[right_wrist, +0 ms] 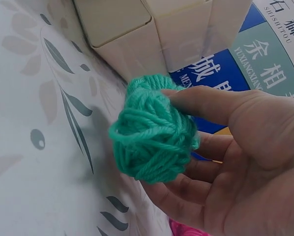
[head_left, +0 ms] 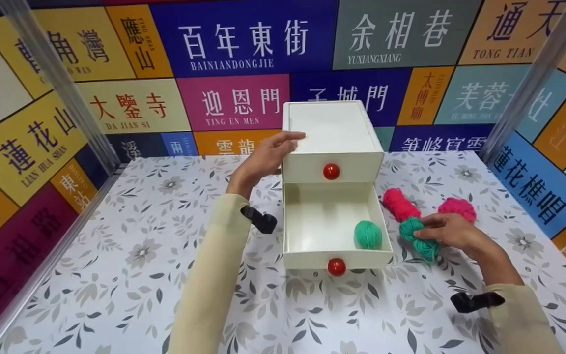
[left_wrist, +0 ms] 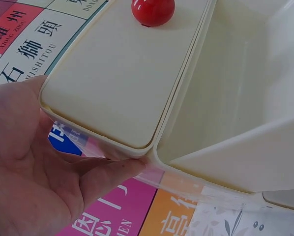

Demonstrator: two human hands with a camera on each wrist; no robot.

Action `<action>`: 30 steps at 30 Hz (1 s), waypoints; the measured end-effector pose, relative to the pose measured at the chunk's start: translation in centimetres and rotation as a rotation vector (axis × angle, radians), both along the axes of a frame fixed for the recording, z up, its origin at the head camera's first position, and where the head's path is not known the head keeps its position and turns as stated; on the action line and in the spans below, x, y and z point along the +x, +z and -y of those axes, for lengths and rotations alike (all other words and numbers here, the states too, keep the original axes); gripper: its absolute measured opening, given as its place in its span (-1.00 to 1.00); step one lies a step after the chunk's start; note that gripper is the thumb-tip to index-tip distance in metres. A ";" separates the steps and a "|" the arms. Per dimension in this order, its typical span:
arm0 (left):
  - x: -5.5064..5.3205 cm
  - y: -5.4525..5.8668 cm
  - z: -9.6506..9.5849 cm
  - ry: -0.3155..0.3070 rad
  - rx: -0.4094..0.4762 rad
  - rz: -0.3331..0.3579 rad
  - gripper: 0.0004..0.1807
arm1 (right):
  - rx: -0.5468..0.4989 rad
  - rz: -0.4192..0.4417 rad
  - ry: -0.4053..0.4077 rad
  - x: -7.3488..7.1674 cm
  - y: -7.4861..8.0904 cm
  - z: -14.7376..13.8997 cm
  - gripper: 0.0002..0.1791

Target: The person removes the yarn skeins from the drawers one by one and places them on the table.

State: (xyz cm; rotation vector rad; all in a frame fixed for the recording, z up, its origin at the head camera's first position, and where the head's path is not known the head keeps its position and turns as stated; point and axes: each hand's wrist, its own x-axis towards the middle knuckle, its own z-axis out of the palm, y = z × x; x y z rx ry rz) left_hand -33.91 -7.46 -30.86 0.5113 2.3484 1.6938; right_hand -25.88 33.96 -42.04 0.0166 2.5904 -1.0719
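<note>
White drawer [head_left: 307, 260] open; green yarn ball [head_left: 368, 235] inside.

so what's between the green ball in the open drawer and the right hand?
Head view shows the drawer's right wall, a strip of tablecloth, then the green yarn bundle the hand holds.

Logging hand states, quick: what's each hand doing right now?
Left hand: closed, holding the white two-drawer cabinet at its upper left edge.
Right hand: closed, pinching a green yarn bundle between thumb and fingers.
</note>
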 end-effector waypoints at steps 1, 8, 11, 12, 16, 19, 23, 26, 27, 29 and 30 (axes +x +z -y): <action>0.0 0.0 -0.1 0.001 0.003 0.001 -0.57 | 0.005 0.003 0.000 0.0 -0.1 -0.1 -0.09; -0.2 -0.1 -0.2 0.027 0.007 0.015 -0.58 | 0.051 0.000 0.014 0.3 -0.2 -0.4 -0.15; -0.2 -0.2 -0.1 0.029 0.021 0.017 -0.58 | 0.082 0.000 0.028 0.3 0.0 -0.5 -0.16; -0.2 -0.2 -0.1 0.030 0.025 0.016 -0.58 | 0.095 0.005 0.031 0.2 0.0 -0.5 -0.16; -0.1 -0.3 0.0 0.035 0.042 0.016 -0.59 | 0.127 0.032 0.049 0.1 -0.1 -0.5 -0.18; -0.1 -0.3 0.1 0.033 0.053 0.013 -0.59 | 0.129 0.055 0.047 0.1 -0.2 -0.4 -0.17; -0.1 -0.5 0.2 0.036 0.058 0.011 -0.60 | 0.126 0.050 0.043 0.1 -0.3 -0.3 -0.16; -0.1 -0.5 0.2 0.043 0.058 0.014 -0.61 | 0.129 0.028 0.039 0.1 -0.3 -0.1 -0.17; -0.2 -0.5 0.2 0.043 0.060 0.016 -0.61 | 0.130 0.025 0.035 0.1 -0.3 0.0 -0.17; -0.2 -0.6 0.3 0.043 0.063 0.018 -0.61 | 0.135 0.019 0.036 0.1 -0.3 0.1 -0.16; -0.2 -0.6 0.3 0.041 0.066 0.019 -0.61 | 0.142 0.017 0.038 0.1 -0.3 0.1 -0.15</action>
